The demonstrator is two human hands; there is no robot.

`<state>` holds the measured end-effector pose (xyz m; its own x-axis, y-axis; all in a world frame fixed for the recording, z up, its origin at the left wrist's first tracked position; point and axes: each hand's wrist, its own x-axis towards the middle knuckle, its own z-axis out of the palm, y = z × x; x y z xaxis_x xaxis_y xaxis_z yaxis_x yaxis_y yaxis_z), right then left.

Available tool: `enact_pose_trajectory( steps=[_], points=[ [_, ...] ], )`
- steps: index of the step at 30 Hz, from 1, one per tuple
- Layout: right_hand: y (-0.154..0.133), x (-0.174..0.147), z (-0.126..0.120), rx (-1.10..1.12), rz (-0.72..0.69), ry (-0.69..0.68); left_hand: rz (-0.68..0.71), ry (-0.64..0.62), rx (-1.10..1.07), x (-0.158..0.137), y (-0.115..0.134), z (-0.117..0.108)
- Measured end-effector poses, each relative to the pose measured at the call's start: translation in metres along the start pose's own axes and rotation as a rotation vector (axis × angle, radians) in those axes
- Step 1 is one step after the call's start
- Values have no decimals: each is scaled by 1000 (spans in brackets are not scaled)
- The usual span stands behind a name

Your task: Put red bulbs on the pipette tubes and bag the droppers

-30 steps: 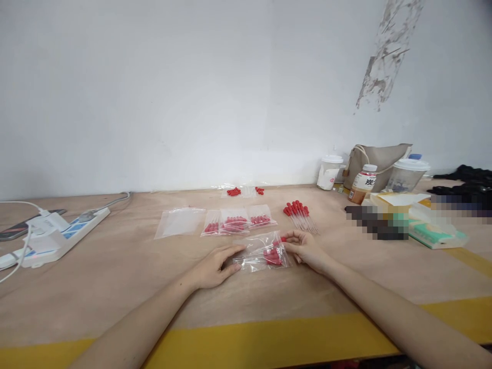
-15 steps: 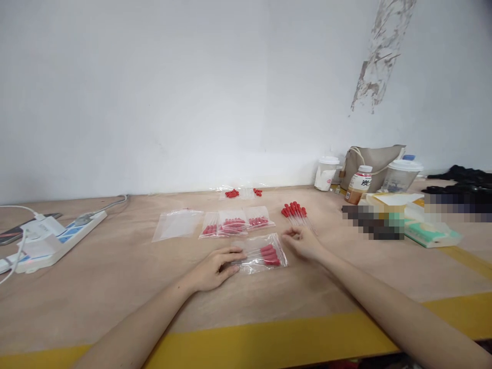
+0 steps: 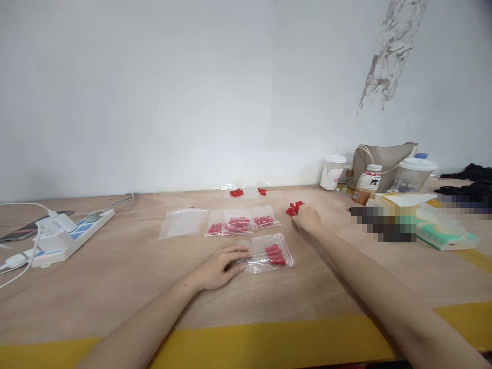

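My left hand [image 3: 221,265] rests at the left end of a clear zip bag [image 3: 259,264], its fingers on the plastic and its thumb by the near edge. Inside that bag lie several droppers [image 3: 274,254] with red bulbs and thin clear stems, bulbs to the right. Farther off to the right, my right hand [image 3: 308,219] is at a pile of loose droppers [image 3: 293,208] and covers most of their stems. Its fingertips are hidden, so whether it grips one does not show.
Behind the bag lie several filled zip bags [image 3: 237,225] and a flat bag [image 3: 183,223]. Small red pieces [image 3: 237,192] lie near the wall. A power strip [image 3: 73,241] stands left. At right are a cup [image 3: 333,173], a bottle [image 3: 367,184] and a tissue pack [image 3: 446,233].
My right hand has moved forward from beside the bag onto the pile of loose droppers. My left hand has stayed at the bag's left end. The whole view has shifted slightly.
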<state>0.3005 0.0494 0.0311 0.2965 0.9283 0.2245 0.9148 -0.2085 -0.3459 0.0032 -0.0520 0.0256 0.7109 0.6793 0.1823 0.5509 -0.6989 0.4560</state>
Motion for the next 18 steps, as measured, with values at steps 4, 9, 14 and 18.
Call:
enact_pose_trajectory(
  steps=[4,9,14,18],
  points=[
    [1,2,-4,23,11,-8,9,1,-2,0,-1,0],
    [7,-9,-21,128,-127,-3,8,4,-1,0,-2,1],
    [20,-35,-14,836,-242,-1,6,4,11,1,-1,1],
    [28,-54,-4,1200,-142,-9,20,15,11,1,0,0]
  ],
)
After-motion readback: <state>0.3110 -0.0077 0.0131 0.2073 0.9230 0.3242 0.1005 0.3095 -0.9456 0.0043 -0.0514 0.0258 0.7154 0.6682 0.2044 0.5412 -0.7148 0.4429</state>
